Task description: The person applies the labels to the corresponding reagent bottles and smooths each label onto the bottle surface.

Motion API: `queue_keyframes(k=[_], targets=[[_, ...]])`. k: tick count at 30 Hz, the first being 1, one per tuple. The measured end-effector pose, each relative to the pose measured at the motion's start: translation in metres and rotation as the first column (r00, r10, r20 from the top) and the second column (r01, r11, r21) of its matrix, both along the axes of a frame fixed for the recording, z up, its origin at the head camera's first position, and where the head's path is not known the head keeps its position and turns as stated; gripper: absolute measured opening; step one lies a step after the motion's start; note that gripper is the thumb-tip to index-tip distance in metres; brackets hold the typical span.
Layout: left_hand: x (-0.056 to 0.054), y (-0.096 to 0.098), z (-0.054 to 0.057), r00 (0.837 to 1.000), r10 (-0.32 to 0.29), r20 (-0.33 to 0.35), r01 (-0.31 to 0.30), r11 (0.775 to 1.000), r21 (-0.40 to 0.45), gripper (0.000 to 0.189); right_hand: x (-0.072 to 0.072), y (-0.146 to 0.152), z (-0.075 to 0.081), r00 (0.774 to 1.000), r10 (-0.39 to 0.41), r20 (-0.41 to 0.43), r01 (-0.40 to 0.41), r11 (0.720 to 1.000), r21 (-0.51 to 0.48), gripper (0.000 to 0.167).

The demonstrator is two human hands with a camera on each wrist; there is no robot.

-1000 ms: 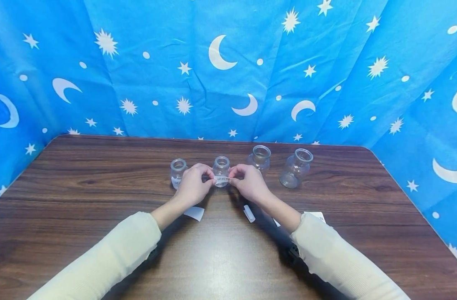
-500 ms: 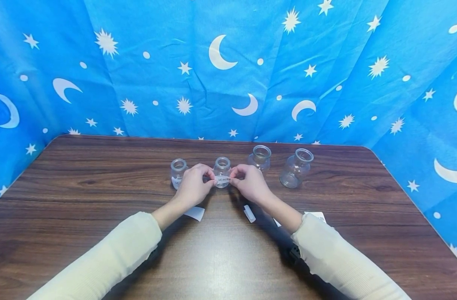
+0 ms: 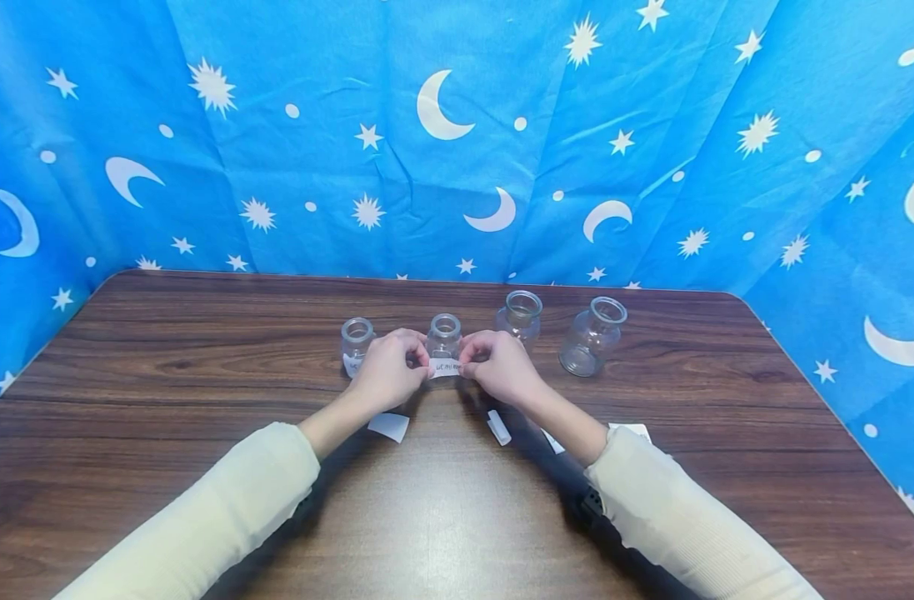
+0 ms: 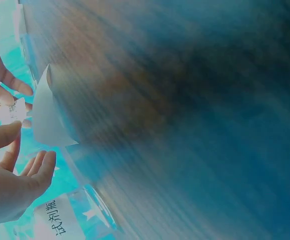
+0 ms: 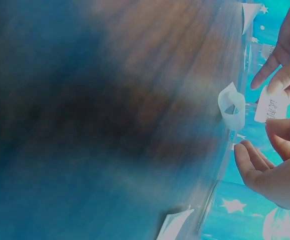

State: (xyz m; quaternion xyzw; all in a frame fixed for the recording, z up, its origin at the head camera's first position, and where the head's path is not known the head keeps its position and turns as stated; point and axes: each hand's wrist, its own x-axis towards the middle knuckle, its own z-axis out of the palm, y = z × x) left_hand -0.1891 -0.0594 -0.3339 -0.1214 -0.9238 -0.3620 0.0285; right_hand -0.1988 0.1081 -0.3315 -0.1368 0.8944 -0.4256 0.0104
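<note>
A small white label (image 3: 445, 367) with black handwriting is stretched between the two hands. My left hand (image 3: 392, 367) pinches its left end between thumb and forefinger, and my right hand (image 3: 497, 367) pinches the right end. Directly behind the label stands a small clear glass jar (image 3: 445, 333), upright; whether the label touches it cannot be told. Just left of my left hand is another small jar (image 3: 355, 337), partly hidden by that hand. In the left wrist view this jar bears a white handwritten label (image 4: 57, 220). The other fingers of both hands are loosely bent.
Two larger clear jars stand to the right, one (image 3: 520, 312) behind my right hand and one (image 3: 591, 337) farther right. On the brown table (image 3: 442, 517) lie a white paper piece (image 3: 389, 427), a curled paper strip (image 3: 499, 427) and more paper (image 3: 631, 431) near the right forearm.
The label has come slightly lower and nearer in front of the small jar, and its writing now faces me more fully. Both hands keep their pinch and have barely shifted.
</note>
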Motion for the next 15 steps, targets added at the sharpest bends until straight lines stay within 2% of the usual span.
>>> queue_keyframes(k=[7,15], targets=[[-0.0019,0.0008,-0.0004,1.000,0.004,-0.011,-0.004,1.000,-0.012,0.016,-0.0004,-0.0020,0.0009,1.000,-0.007,-0.019,0.008,0.999,0.045,0.007],[-0.0046,-0.0004,-0.0036,1.000,-0.001,-0.019,0.000,1.000,-0.006,0.013,-0.0008,-0.0024,0.0012,1.000,-0.017,-0.019,0.018,0.999,0.051,0.007]])
